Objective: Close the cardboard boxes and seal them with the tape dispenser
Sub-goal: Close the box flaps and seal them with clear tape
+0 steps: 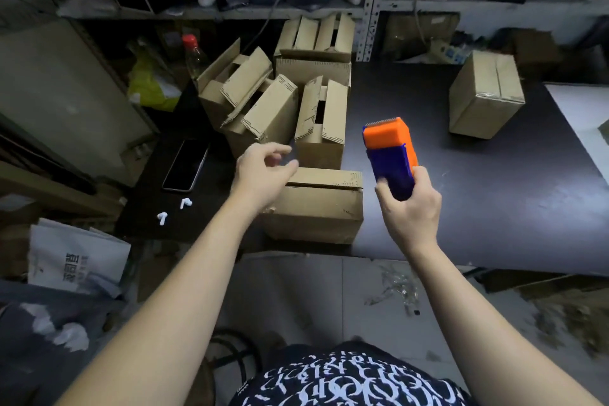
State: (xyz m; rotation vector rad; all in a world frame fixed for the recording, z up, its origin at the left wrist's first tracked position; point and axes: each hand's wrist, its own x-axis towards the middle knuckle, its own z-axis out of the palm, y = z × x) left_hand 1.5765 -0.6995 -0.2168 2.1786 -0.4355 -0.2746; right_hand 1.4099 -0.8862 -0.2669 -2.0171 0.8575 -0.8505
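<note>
The person wears a dark top [346,379], black or deep navy, printed all over with dense white marks that look like script or characters; only a rounded part of its front shows, at the bottom edge of the view, and the print is slightly blurred. Both forearms [184,273] are bare along their whole visible length, from the lower corners of the view up to the wrists. The left hand [263,171] and the right hand [412,208] are bare as well, fingers [280,150] included.

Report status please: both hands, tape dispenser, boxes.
Left hand open, at nearest box. Right hand holds tape dispenser. Open boxes stand close behind.
</note>
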